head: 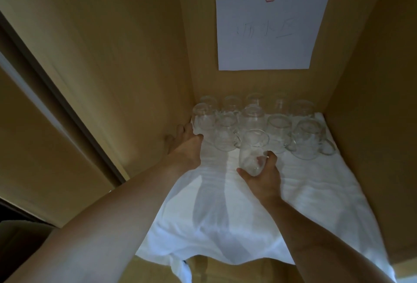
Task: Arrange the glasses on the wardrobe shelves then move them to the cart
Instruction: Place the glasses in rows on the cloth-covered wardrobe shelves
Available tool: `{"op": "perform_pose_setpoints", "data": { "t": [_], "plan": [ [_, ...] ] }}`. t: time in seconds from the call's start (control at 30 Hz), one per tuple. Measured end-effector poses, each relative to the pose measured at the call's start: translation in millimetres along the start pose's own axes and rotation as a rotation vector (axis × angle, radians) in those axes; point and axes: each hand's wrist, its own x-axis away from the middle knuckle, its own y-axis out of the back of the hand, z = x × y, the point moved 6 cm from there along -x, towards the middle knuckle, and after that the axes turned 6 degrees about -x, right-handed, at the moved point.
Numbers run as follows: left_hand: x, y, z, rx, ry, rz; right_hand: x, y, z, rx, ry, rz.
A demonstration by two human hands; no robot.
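Observation:
Several clear glass mugs stand upside down in two rows at the back of a wardrobe shelf covered by a white cloth [225, 210]. One clear glass [252, 150] is at the front of the group, and my right hand [261, 176] grips its lower part from the near side. My left hand [187, 145] rests flat at the cloth's left edge against the wardrobe's left wall, its fingers apart, beside the leftmost mug [203, 116]. A handled mug [310, 139] stands at the right end of the front row.
A white paper sheet [268, 30] with faint writing is clipped to the wardrobe's back wall. Wooden side walls close in the shelf on both sides. A sliding door frame [58, 102] runs along the left. The cloth hangs over the shelf's front edge.

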Motion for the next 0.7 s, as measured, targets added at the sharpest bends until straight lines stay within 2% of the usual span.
{"op": "perform_pose_setpoints", "data": {
  "t": [0.13,0.3,0.7],
  "plan": [
    [-3.3,2.4,-7.1,-0.039,-0.032,-0.029,-1.5,-0.7,-1.3,0.0,-0.004,0.006],
    [-9.5,13.1,-10.3,0.051,-0.046,-0.128,-3.9,-1.6,-2.3,0.005,0.003,0.001],
    [-32.3,23.6,-9.7,0.083,-0.113,-0.122,-5.1,-1.9,-1.1,0.008,0.001,-0.013]
  ]
}}
